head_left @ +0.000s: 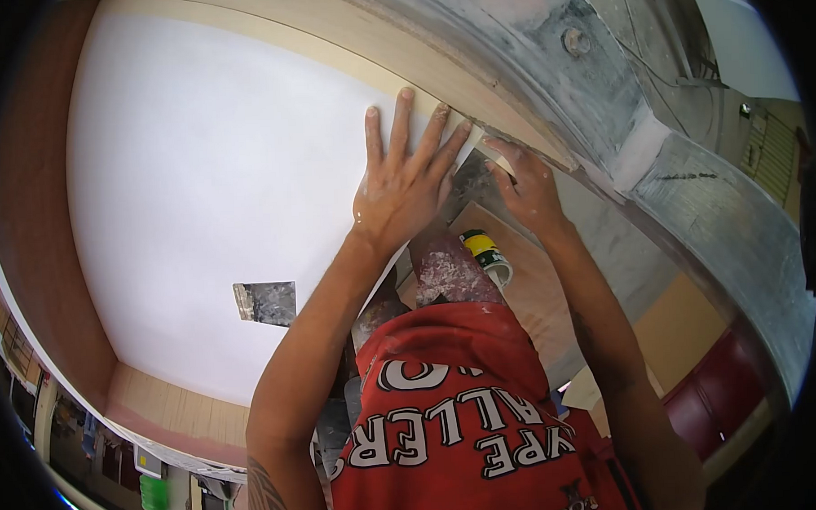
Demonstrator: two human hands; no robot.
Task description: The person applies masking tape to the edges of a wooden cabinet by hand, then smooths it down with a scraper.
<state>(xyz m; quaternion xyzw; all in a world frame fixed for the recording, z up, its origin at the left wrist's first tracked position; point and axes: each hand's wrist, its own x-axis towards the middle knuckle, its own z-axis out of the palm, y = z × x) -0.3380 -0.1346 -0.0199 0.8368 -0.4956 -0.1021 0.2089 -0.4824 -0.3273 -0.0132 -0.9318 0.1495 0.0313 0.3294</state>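
Observation:
My left hand (401, 183) lies flat with fingers spread on the white panel (206, 145), its fingertips on the cream strip (329, 55) along the panel's far edge. A wooden board (502, 117) runs just beyond that strip. Beside it, my right hand (531, 188) is closed at the right end of the strip, with index finger and thumb around a small pale piece that looks like the strip's end. My fingers partly hide it. The panel has a four-sided cut-out (270, 303) near its lower middle.
A yellow and black can (487, 257) lies below, near my legs. A reddish-brown side board (37, 178) borders the panel on the left, and a pale wood strip (175, 402) lies along its near edge. A grey, smeared surface (544, 43) stands beyond the board.

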